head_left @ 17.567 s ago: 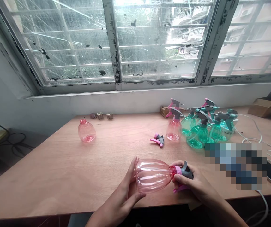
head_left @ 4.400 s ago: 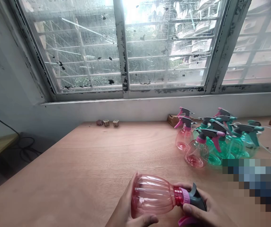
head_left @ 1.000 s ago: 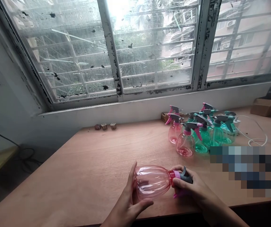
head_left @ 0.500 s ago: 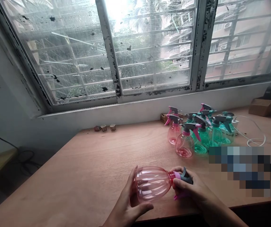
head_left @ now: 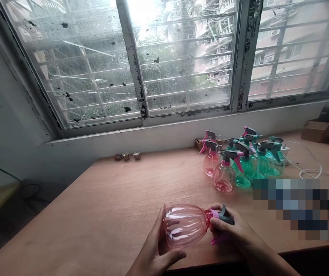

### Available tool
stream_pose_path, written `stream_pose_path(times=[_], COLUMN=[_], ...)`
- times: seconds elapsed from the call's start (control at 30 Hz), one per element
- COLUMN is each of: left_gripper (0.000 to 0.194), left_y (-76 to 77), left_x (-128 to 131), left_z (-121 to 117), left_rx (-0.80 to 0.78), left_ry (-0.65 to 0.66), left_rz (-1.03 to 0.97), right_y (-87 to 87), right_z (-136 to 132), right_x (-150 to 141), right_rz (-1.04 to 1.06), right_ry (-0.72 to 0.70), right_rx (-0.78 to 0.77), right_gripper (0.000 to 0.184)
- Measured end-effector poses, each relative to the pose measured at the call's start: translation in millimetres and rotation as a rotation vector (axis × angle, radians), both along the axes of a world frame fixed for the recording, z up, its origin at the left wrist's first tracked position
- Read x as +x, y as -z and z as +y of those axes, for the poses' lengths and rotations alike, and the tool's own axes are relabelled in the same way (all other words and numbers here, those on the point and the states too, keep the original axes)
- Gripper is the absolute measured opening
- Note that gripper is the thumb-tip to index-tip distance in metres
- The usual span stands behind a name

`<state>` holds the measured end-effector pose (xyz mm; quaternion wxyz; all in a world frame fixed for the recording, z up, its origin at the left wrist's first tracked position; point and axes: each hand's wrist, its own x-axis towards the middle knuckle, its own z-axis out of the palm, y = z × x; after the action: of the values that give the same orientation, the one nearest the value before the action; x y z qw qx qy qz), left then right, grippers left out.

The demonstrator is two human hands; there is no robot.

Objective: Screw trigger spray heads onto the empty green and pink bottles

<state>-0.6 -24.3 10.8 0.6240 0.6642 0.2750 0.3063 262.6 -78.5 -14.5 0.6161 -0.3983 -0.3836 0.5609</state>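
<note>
Head view, at six o'clock above the near edge of the desk (head_left: 66, 226): the left hand (head_left: 155, 245) cups the ribbed body of a pink plastic spray bottle (head_left: 184, 226), the right hand (head_left: 235, 230) closes around its grey trigger head (head_left: 227, 216), and a cluster of pink and teal spray bottles (head_left: 246, 170) stands at two o'clock.

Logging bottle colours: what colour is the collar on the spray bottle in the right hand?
The collar is pink, as the head view shows.

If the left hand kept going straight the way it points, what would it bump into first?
The pink plastic spray bottle, because the left hand is touching it now. Past the bottle, the wooden tabletop looks free up to the white wall under the window, though depth is hard to judge here.
</note>
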Motion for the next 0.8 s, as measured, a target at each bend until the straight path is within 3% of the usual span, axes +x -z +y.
stream_pose_path(times=[0.17, 0.27, 0.37, 0.53, 0.8], left_gripper=[0.107, 0.111, 0.114, 0.097, 0.097], left_y=[-2.1, -3.5, -1.8, 1.7, 3.7], left_x=[1.0, 0.1, -2.5, -4.8, -2.7], left_z=[0.0, -0.1, -0.3, -0.8, -0.7], left_rx=[0.087, 0.111, 0.100, 0.040, 0.092], left_ry=[-0.015, -0.008, 0.013, 0.024, 0.029], left_rz=[0.026, 0.071, 0.047, 0.019, 0.007], right_y=[1.9, 1.3, 0.6, 0.9, 2.1], right_z=[0.5, -0.3, -0.9, 0.2, 1.1], right_x=[0.4, 0.1, 0.0, 0.5, 1.3], right_rz=[0.035, 0.028, 0.034, 0.045, 0.070], right_ry=[0.003, 0.004, 0.011, 0.018, 0.037], right_rx=[-0.012, -0.020, -0.016, 0.004, 0.005], right_gripper=[0.052, 0.052, 0.051, 0.050, 0.050])
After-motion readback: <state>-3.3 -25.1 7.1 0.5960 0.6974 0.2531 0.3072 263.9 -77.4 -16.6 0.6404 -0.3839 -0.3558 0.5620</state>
